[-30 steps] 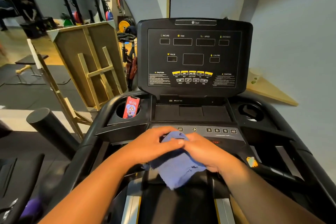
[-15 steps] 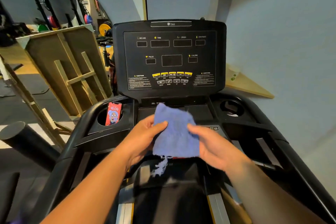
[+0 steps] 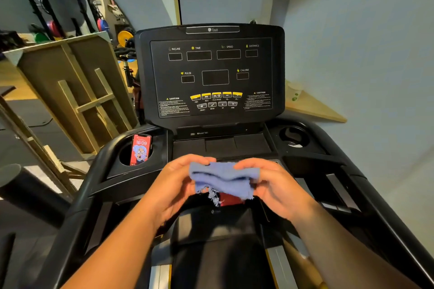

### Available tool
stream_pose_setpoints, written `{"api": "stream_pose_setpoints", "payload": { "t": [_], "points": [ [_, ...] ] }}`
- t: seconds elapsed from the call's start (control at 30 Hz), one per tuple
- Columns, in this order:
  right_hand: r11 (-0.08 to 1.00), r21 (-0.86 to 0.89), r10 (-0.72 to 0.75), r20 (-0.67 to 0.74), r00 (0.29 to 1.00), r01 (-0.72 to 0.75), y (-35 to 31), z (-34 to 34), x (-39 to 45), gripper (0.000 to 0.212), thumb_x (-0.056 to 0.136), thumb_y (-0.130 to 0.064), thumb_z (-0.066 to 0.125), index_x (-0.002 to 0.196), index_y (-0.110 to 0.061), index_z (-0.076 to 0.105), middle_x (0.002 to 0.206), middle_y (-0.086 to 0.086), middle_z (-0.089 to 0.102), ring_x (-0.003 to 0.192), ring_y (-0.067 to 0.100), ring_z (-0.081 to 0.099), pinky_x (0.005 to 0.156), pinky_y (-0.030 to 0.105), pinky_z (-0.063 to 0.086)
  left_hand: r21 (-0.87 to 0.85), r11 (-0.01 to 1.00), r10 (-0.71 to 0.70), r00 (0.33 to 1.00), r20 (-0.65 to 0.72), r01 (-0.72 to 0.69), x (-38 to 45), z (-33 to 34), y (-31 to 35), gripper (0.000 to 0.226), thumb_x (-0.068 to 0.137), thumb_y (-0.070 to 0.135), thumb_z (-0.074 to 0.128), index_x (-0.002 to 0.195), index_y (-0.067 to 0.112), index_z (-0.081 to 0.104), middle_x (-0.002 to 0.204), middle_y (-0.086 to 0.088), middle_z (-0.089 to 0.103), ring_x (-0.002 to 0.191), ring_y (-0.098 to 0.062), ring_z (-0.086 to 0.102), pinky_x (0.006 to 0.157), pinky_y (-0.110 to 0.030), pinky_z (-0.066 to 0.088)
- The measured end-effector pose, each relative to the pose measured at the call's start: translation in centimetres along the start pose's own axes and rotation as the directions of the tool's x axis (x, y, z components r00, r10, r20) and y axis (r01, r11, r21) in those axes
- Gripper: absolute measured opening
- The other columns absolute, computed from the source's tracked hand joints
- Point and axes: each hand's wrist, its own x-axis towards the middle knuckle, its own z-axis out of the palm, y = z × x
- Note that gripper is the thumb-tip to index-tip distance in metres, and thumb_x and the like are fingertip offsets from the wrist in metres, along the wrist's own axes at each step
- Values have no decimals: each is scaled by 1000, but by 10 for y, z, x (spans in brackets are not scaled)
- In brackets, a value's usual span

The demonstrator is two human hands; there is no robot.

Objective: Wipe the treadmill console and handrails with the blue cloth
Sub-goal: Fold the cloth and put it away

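Observation:
A blue cloth with a frayed lower edge is folded into a band and held between both hands, in the air just in front of the treadmill's lower button panel. My left hand grips its left end and my right hand grips its right end. The black treadmill console stands upright behind them with its dark display windows and yellow buttons. The left handrail and right handrail curve back along either side of me.
A red phone stands in the left cup holder. The right cup holder lies at the far side of the console. A wooden frame leans to the left, a black padded roller lies low left, and a wall is close on the right.
The cloth, held spread out flat half a second ago, is now folded over into a narrow band between my hands. The view has shifted slightly to the right.

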Motion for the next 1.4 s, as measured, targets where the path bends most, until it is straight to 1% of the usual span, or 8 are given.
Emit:
{"api": "stream_pose_setpoints", "payload": {
  "t": [0.13,0.23,0.3,0.6,0.73,1.1,1.33,1.4],
  "points": [
    [997,63,35,61,998,-39,10,-2,-5,31,97,-22,48,100,-2,72,126,21,64,116,36,63,91,56,51,-185,978,-92,995,32,96,-2,-10,-11,37,96,15,43,99,-5,73,117,-27,70,100,-36,70,72,-41,65],
    [989,-128,58,-108,992,-72,24,1,0,12,94,-12,63,98,-12,73,119,23,62,105,28,66,82,42,51,61,990,-121,992,-33,123,2,-15,-24,19,92,3,62,106,7,75,111,-18,74,94,-26,72,77,-35,62],
    [972,-212,61,-199,978,-104,33,2,3,23,87,-2,67,102,-19,73,112,17,65,95,25,67,75,36,53,182,971,-144,987,-75,156,8,-17,-30,28,89,-3,67,111,14,74,111,-15,76,93,-24,73,85,-37,58],
    [988,-123,15,-526,850,-94,35,-1,-5,31,82,2,73,106,-16,63,104,13,71,92,27,73,78,43,62,467,884,3,996,-85,37,48,0,-21,26,87,8,74,101,29,77,104,3,77,103,-20,72,97,-42,57],
    [992,-125,-65,-651,757,-23,17,-28,-11,34,81,1,72,109,-16,63,102,13,72,87,25,73,67,31,58,510,860,22,1000,2,-20,80,34,-17,22,87,10,74,100,27,78,102,2,78,99,-19,73,92,-36,58],
    [981,-171,-196,-849,490,96,-43,-177,23,23,79,-2,75,95,-13,63,86,10,67,72,22,61,65,34,49,565,815,69,990,126,-128,210,173,-32,22,85,10,75,98,27,76,101,2,75,99,-17,71,95,-41,59],
    [975,-215,-216,-864,455,54,-83,-313,99,19,76,3,69,74,-16,72,77,14,69,75,31,65,76,51,58,635,756,130,987,89,-157,337,267,-46,16,85,12,72,95,25,76,105,0,75,98,-17,70,94,-35,57],
    [968,-250,-232,-868,439,17,-91,-349,124,19,73,-1,69,77,-19,74,83,13,73,80,33,69,81,54,59,643,756,111,992,63,-126,377,287,-53,17,88,10,68,98,20,77,99,-3,75,84,-13,71,83,-29,59]
  ]
}}
